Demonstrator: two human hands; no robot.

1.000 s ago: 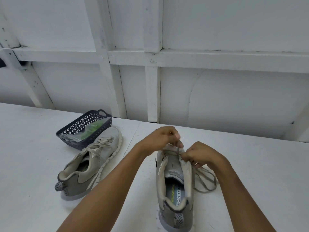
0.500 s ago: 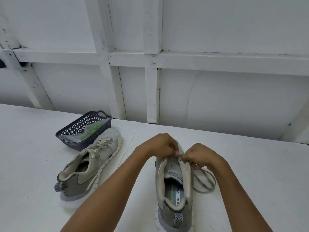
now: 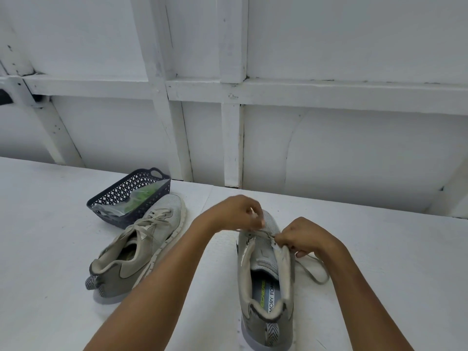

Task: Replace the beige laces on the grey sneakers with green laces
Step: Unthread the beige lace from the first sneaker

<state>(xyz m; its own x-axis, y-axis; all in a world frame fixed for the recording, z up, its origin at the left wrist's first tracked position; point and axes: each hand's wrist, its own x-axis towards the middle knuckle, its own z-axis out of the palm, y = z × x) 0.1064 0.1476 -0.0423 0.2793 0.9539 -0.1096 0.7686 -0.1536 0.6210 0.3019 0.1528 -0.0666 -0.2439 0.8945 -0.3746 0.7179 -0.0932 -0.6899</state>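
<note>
Fingers (image 3: 257,218) — left hand (image 3: 236,211), right hand (image 3: 305,236) — pinch beige lace (image 3: 256,232).

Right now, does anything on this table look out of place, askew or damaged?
Nothing looks damaged or spilled. The laced sneaker lies diagonally, toe beside the basket. On the near sneaker, the beige lace trails loose on the table while the left hand and right hand pinch it, which fits unlacing.
</note>
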